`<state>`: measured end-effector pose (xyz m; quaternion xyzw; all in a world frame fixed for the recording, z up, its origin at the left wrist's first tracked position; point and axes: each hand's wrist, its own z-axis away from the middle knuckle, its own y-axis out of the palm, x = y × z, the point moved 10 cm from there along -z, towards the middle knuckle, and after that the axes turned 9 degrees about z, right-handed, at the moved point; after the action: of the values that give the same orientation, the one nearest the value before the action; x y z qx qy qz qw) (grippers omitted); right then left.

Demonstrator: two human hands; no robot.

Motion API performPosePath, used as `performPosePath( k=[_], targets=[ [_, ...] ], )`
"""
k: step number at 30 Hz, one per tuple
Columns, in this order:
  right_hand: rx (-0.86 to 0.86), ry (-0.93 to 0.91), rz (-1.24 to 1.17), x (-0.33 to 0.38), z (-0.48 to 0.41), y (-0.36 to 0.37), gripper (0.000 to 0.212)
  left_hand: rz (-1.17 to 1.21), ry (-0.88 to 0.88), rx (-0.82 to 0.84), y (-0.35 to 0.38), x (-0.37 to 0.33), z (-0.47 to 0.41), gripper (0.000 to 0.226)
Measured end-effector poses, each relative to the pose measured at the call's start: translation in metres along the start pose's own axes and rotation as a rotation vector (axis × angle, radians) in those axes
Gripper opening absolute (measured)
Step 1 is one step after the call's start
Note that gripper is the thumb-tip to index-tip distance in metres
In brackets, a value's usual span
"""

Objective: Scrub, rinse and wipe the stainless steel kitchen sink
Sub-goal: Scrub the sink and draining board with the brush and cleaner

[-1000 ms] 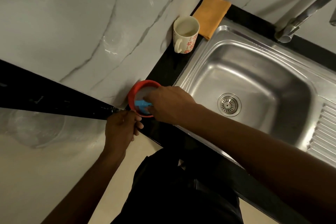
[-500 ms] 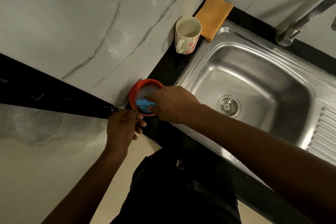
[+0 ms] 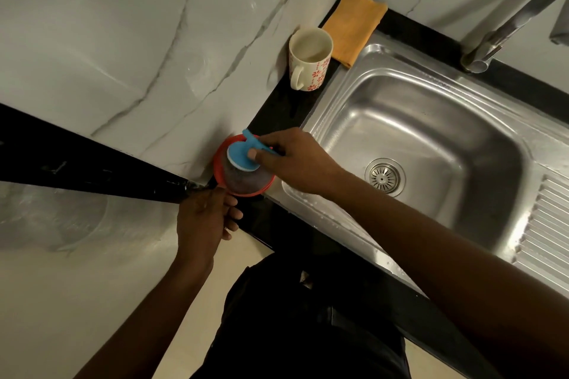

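Observation:
The stainless steel sink (image 3: 400, 120) fills the right half of the view, with its round drain (image 3: 385, 176) in the basin. A red bowl (image 3: 219, 163) sits on the black counter at the sink's near left corner. My right hand (image 3: 295, 160) grips the blue handle of a scrubber (image 3: 241, 160), whose blue disc and grey steel-wool pad are lifted over the bowl. My left hand (image 3: 204, 215) rests at the counter's edge, its fingertips against the bowl's near rim.
A floral mug (image 3: 309, 60) stands on the black counter (image 3: 277, 108) beside a folded orange cloth (image 3: 354, 24) at the back left. The tap (image 3: 505, 24) rises at the back right. Drainboard ridges (image 3: 548, 224) lie right of the basin. Marble walls close in the corner.
My right hand has lifted the scrubber out of the red bowl, so its blue disc and steel-wool pad now show. My left hand has stayed at the bowl's rim.

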<state>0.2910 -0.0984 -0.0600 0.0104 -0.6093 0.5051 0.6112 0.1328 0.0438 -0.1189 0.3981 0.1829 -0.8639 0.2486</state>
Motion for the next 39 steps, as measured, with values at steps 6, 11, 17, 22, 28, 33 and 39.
performPosePath(
  k=[6,11,17,22,28,33,39],
  targets=[
    [0.161,0.324,-0.732,-0.041,0.046,-0.017,0.018,-0.014,0.096,0.026,0.02,-0.021,0.017,0.028],
    [0.198,0.417,-0.721,-0.09,0.083,-0.043,0.025,-0.036,0.173,0.156,0.062,-0.046,0.033,0.038],
    [0.161,0.577,-0.481,-0.183,0.142,-0.076,0.02,-0.088,0.216,0.355,0.118,-0.053,0.045,0.035],
    [0.317,0.681,-0.127,-0.233,0.171,-0.059,0.022,-0.16,0.226,0.474,0.166,-0.048,0.049,0.036],
    [0.229,0.608,-0.001,-0.227,0.115,-0.02,0.047,-0.227,0.226,0.546,0.204,-0.041,0.048,0.035],
    [0.46,0.715,0.266,-0.284,0.173,-0.042,0.033,-0.255,0.215,0.575,0.218,-0.031,0.047,0.034],
    [0.583,0.788,0.285,-0.295,0.18,-0.041,0.042,-0.265,0.226,0.598,0.224,-0.032,0.046,0.034]
  ],
)
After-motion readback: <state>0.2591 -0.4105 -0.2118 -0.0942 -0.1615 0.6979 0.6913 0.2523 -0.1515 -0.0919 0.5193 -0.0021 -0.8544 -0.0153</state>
